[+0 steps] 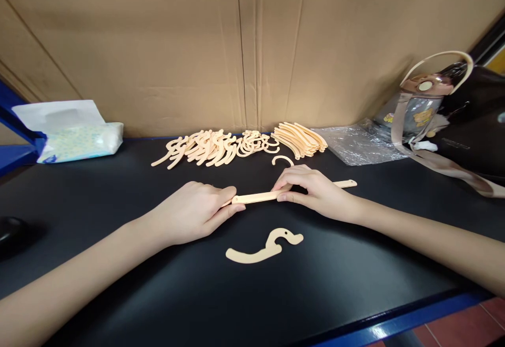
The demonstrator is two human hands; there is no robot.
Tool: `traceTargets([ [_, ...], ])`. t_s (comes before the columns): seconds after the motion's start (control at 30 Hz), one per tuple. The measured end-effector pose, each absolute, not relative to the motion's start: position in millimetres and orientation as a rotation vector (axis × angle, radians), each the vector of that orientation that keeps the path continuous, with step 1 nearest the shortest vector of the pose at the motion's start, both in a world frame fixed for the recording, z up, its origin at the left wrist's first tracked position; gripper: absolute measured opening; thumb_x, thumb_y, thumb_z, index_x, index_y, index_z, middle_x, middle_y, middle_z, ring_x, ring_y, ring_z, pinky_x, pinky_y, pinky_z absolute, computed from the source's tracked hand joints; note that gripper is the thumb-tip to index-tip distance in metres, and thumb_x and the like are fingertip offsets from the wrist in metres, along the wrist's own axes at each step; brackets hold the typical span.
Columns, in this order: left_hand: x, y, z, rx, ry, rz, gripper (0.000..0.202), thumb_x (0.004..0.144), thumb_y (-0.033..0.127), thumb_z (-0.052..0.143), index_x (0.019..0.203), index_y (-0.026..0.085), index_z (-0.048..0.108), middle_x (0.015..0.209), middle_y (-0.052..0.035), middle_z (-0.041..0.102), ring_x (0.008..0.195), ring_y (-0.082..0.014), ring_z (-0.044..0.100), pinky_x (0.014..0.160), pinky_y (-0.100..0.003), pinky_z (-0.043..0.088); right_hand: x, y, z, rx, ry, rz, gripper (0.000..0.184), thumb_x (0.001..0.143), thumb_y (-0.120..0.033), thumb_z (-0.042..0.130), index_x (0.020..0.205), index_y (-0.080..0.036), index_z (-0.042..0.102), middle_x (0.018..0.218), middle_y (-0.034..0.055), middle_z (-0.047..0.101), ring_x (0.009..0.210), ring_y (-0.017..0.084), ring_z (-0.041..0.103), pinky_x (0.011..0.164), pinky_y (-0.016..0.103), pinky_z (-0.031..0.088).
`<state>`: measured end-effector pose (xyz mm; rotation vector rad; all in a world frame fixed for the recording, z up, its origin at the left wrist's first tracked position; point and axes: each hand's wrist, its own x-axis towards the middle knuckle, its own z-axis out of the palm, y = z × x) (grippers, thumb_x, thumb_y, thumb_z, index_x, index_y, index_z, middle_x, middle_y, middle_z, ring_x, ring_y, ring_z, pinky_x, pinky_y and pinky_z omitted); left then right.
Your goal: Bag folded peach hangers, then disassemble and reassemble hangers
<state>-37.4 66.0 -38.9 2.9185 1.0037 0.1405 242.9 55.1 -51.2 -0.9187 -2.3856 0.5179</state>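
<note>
My left hand (201, 207) is closed, thumb and fingers pinching the left end of a cream plastic strip (256, 197) with a small hole there. A sliver of another cream piece shows between those fingers; its shape is hidden. My right hand (311, 191) pinches the strip's right end, so it spans level between both hands above the table. Below them lies a flat cream duck-shaped piece (256, 255) with an eye hole. Just behind my right hand rests a cream C-shaped piece (282, 159). A further holed strip (346, 184) pokes out beyond that hand, partly covered.
Along the back of the black table (158, 299) are piles of curved pieces (209, 147), C-shaped rings (252, 144) and strips (300, 139). A clear plastic bag (355, 144) and a strapped bottle (424, 110) stand right. A tissue pack (81, 141) sits left, near a dark rounded object (11, 231).
</note>
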Motion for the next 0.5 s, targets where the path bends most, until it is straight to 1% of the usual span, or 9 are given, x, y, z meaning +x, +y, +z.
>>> traceTargets([
  [0.17, -40.2, 67.3, -39.1, 3.076, 0.955, 0.228, 0.038, 0.104, 0.044, 0.029, 0.074, 0.023, 0.039, 0.055, 0.0035, 0.050, 0.045, -0.0159, 0.049, 0.047, -0.029, 0.025, 242.4, 53.7, -50.4, -0.908, -2.414, 0.510, 0.013, 0.100, -0.030, 0.056, 0.097, -0.021, 0.064, 0.092, 0.0008, 0.068, 0.092, 0.018, 0.059, 0.089, 0.034, 0.038],
  [0.37, -38.8, 67.5, -43.0, 3.214, 0.934, 0.340, 0.040, 0.105, 0.042, 0.025, 0.072, 0.022, 0.040, 0.052, 0.0022, 0.051, 0.043, -0.0157, 0.049, 0.045, -0.030, 0.021, 243.2, 54.1, -50.6, -0.916, -2.426, 0.511, 0.016, 0.102, -0.031, 0.052, 0.097, -0.021, 0.064, 0.094, 0.0015, 0.067, 0.089, 0.018, 0.058, 0.088, 0.034, 0.039],
  [0.5, -38.1, 66.9, -41.6, 3.246, 0.898, 0.401, 0.036, 0.103, 0.038, 0.030, 0.073, 0.022, 0.041, 0.053, 0.0031, 0.051, 0.044, -0.0144, 0.050, 0.045, -0.029, 0.022, 243.3, 54.2, -50.9, -0.914, -2.405, 0.520, 0.016, 0.100, -0.032, 0.055, 0.096, -0.021, 0.065, 0.091, 0.0008, 0.068, 0.088, 0.017, 0.059, 0.085, 0.033, 0.040],
])
